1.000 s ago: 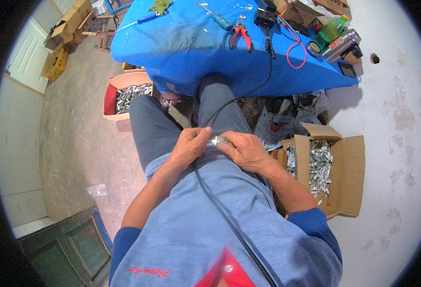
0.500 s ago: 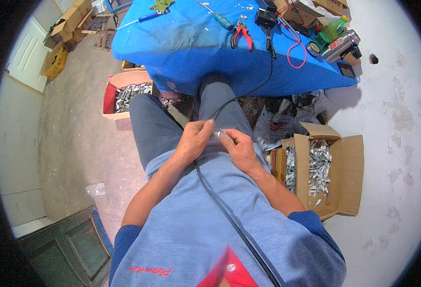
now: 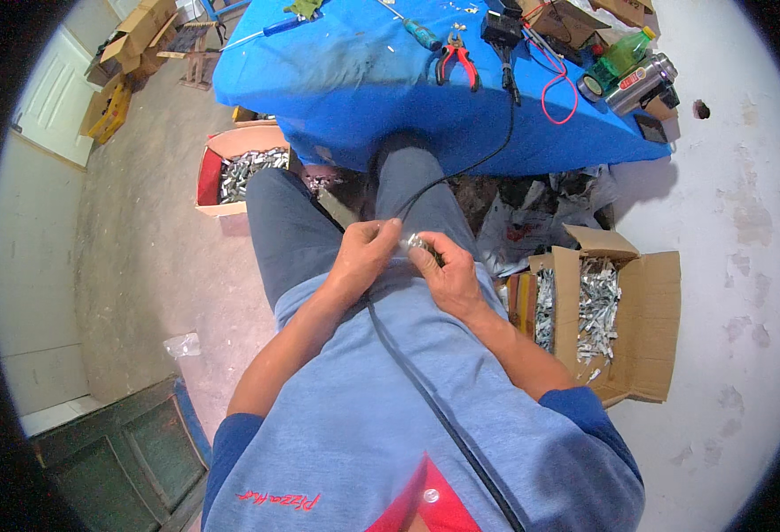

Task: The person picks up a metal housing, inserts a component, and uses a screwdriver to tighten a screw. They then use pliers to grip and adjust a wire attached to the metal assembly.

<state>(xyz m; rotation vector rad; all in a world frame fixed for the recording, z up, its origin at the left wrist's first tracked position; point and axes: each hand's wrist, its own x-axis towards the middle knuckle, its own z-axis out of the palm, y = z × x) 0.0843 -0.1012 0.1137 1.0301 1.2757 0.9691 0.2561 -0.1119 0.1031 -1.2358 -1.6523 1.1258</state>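
My left hand and my right hand are close together over my lap, fingertips almost meeting. Between the thumb and bent fingers of my right hand is a small shiny metal piece. My left thumb and fingers are pinched together; what they hold is blurred and mostly hidden. A black cable lies along my shirt, passes by my left hand, and another stretch of it runs over my thigh up to the table.
Ahead, a blue-covered table carries red-handled pliers, a teal-handled screwdriver, a green bottle and a steel flask. Small metal parts fill a cardboard box at right and a red-sided box at left.
The metal piece shows more clearly in my right fingers, which have shifted slightly around it. My left hand keeps its pinch. The whole view has moved a little.
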